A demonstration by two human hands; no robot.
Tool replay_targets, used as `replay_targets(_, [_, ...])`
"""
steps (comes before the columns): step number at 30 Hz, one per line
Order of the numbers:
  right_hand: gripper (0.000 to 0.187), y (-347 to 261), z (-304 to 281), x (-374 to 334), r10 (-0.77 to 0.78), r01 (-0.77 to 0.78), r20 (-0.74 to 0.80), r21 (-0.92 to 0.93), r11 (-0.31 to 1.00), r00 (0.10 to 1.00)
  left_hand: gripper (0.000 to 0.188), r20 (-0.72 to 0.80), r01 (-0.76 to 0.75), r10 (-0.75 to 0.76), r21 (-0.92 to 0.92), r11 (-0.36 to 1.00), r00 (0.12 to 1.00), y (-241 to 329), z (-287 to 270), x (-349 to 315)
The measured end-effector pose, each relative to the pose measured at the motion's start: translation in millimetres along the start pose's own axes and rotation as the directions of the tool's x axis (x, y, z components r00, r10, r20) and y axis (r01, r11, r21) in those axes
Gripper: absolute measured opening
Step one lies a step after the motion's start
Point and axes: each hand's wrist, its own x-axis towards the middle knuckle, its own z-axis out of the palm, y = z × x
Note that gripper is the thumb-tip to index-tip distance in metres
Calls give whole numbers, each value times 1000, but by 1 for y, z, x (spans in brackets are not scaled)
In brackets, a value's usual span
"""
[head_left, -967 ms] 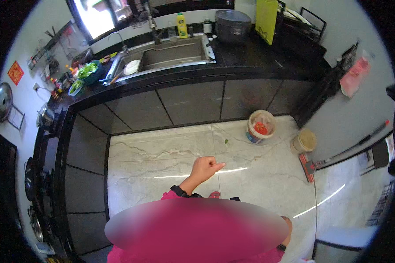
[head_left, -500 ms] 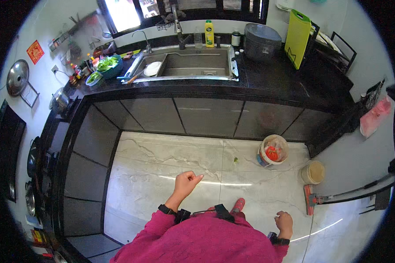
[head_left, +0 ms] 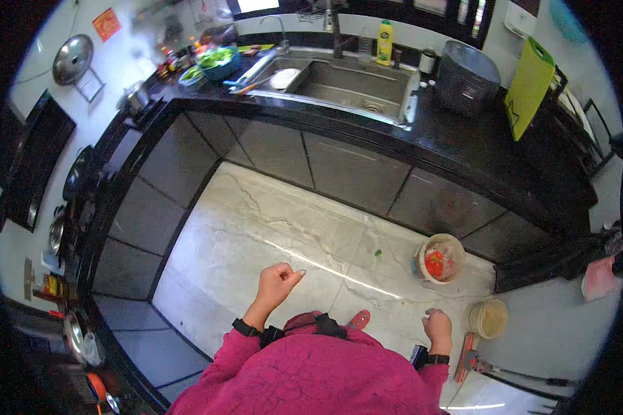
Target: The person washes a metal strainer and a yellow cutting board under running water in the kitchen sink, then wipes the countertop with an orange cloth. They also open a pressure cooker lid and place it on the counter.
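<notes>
My left hand (head_left: 278, 283) is over the pale tiled floor in front of me, its fingers curled into a loose fist with the thumb sticking out to the right. Nothing shows in it. At my right side, my right hand (head_left: 437, 330) hangs with its fingers curled inward and no object visible in it. It is nearest to a white bucket (head_left: 422, 266) lined with a bag and holding something red, but does not touch it. Both wrists wear dark bands.
A dark counter (head_left: 457, 135) with a sink (head_left: 304, 93) runs along the far side. On it stand greens in a bowl (head_left: 223, 67), a yellow bottle (head_left: 385, 43), a dark grey bin (head_left: 468, 76) and a green cutting board (head_left: 529, 90). A beige bucket (head_left: 489, 319) and a red floor tool (head_left: 468, 358) stand right.
My view has turned, so the counter now slants down to the right. My right hand appears raised slightly and farther forward. The left hand keeps its curled pose.
</notes>
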Motion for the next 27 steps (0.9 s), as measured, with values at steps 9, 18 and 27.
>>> replay_targets(9, [22, -35, 10, 61, -170, 183, 169, -65, 981, 971, 37, -226, 193, -181, 33, 981, 957, -34, -43, -28])
replay_targets(18, [24, -172, 5, 141, -413, 450, 198, -216, 866, 889, 31, -449, 243, -296, -173, 954, 843, -110, -121, -3])
replay_targets(27, [24, -364, 29, 204, -559, 609, 253, -202, 767, 789, 8, -576, 375, -496, -324, 868, 650, -211, -237, -6])
